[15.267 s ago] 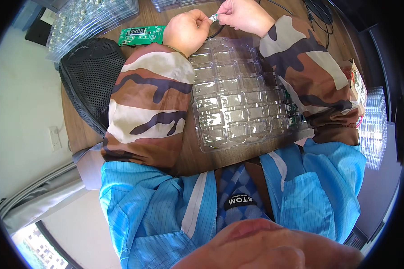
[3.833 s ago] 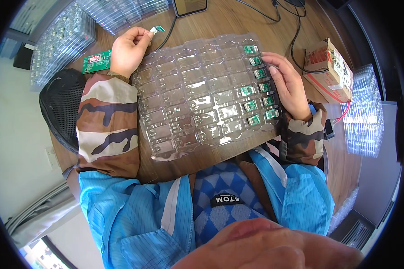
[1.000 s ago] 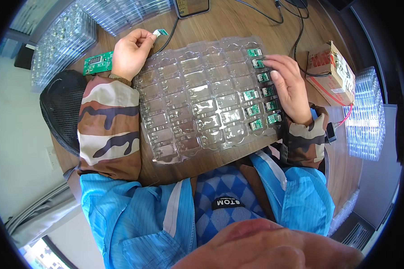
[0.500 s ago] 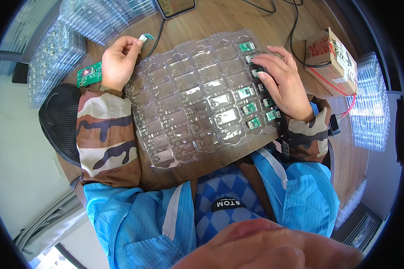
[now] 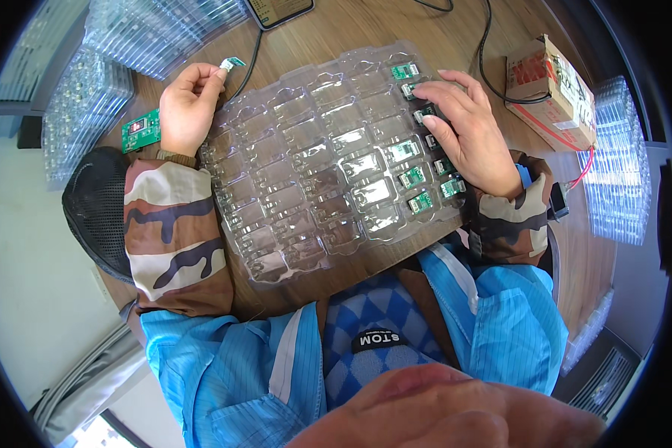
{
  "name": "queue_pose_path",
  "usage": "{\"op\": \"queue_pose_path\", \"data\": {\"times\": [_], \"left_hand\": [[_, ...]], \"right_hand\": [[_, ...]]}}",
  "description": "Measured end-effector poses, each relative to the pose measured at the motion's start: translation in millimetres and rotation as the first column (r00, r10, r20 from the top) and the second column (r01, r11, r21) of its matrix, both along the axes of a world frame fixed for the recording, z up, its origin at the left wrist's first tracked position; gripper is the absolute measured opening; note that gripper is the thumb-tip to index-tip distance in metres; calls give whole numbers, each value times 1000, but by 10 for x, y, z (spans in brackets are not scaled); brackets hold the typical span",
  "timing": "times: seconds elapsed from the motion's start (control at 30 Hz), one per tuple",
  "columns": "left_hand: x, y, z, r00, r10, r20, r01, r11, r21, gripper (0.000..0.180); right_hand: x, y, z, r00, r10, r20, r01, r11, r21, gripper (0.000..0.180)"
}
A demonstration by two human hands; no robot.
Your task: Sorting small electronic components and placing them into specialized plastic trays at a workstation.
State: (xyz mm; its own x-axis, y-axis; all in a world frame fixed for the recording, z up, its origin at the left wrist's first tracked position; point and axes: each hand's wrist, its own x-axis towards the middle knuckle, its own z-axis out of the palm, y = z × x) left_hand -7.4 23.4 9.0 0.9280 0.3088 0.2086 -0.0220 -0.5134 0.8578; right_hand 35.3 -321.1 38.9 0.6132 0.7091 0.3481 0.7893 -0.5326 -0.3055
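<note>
My left hand (image 5: pixel 189 110) is raised beyond the far left corner of the clear plastic tray (image 5: pixel 276 198). Its thumb and fingertips pinch a small green circuit board (image 5: pixel 236 61) with a white end. Over the tray's right side, my right hand (image 5: pixel 474 134) has its fingers apart. The index fingertip touches or hovers just above a small board (image 5: pixel 408 90) in the rightmost column; I cannot tell which. Several other small green boards sit in pockets there, such as one at the far corner (image 5: pixel 405 71) and one at the near side (image 5: pixel 420 202).
By my left wrist lies a larger green circuit board (image 5: pixel 142 130). A phone (image 5: pixel 280 10) and black cables (image 5: pixel 489 52) are at the back. A cardboard box (image 5: pixel 549 93) stands at the right, with stacked clear trays (image 5: pixel 612 160) beside it. More stacked trays (image 5: pixel 157 33) are at the far left.
The view has shifted slightly, and the tray and table appear a little differently placed in it. My left hand keeps its pinch on the small circuit board; my right hand stays over the same column.
</note>
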Motion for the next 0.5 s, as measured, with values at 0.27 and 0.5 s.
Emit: {"op": "queue_pose_path", "data": {"times": [0.27,0.5], "left_hand": [[-2,10,18,1000,-5,0,5,1000,-4,14],[8,25,6,1000,-3,-11,3,1000,12,14]], "right_hand": [[-4,12,15,999,-2,45,2,1000,-10,27],[-24,61,21,990,-30,137,36,998,-44,28]]}}
